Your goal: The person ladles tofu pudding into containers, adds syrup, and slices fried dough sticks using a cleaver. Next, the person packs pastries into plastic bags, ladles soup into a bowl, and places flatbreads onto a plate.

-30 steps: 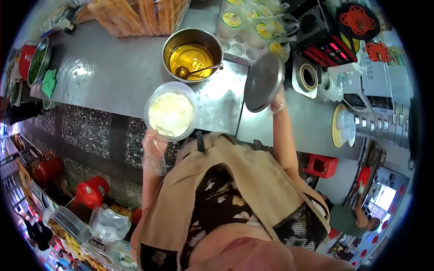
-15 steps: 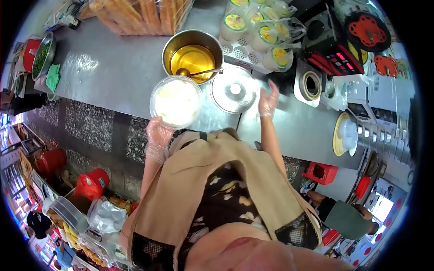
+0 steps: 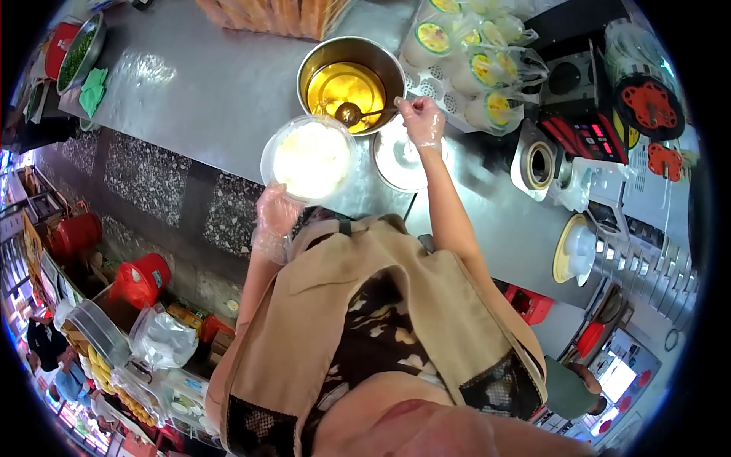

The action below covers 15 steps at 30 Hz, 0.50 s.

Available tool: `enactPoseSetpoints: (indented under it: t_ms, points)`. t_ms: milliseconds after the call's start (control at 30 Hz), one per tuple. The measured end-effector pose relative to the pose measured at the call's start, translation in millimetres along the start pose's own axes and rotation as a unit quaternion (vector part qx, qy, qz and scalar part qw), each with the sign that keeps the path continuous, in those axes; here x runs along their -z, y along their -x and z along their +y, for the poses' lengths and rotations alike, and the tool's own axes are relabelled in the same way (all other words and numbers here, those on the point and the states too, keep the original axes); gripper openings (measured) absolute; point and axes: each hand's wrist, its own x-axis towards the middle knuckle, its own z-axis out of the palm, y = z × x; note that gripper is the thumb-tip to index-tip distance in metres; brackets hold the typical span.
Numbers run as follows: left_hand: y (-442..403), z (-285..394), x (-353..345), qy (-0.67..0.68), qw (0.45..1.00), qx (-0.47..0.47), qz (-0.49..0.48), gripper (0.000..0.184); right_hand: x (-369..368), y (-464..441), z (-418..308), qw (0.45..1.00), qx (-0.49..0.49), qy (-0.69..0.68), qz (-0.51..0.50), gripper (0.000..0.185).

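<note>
crumpled green cloth [image 3: 93, 93] | round metal bowl [image 3: 95, 52] holding chopped greens [image 3: 75, 59], near cloth | red plastic bucket [image 3: 141, 279] | boxy red stool [image 3: 530, 305]

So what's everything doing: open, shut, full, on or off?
Pot: uncovered, partly filled with golden liquid
Ladle: bowl inside pot
Tub: holding something white
Metal lid: lying flat
Left grip: closed on tub
Right grip: closed on ladle
Red display: lit
Green cloth: crumpled

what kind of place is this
Probably the kitchen of a food shop or stall: a metal counter, a pot of amber liquid with a ladle in it, and a cluster of similar cups nearby.
</note>
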Motion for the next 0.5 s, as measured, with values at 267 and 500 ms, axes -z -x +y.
enactPoseSetpoints:
  t_ms: [267,500]
  points:
    - [-17.7,-10.2,-3.1,0.005,1.000,-0.013,0.015,0.065,-3.2,-1.8,-2.8,0.995,0.068,-0.063,-0.030,0.018]
    - [-28.5,-12.6,-10.8,0.028,0.999,-0.017,-0.013,0.067,-42.5,-17.6,1.7,0.986,-0.027,-0.165,-0.024,0.018]
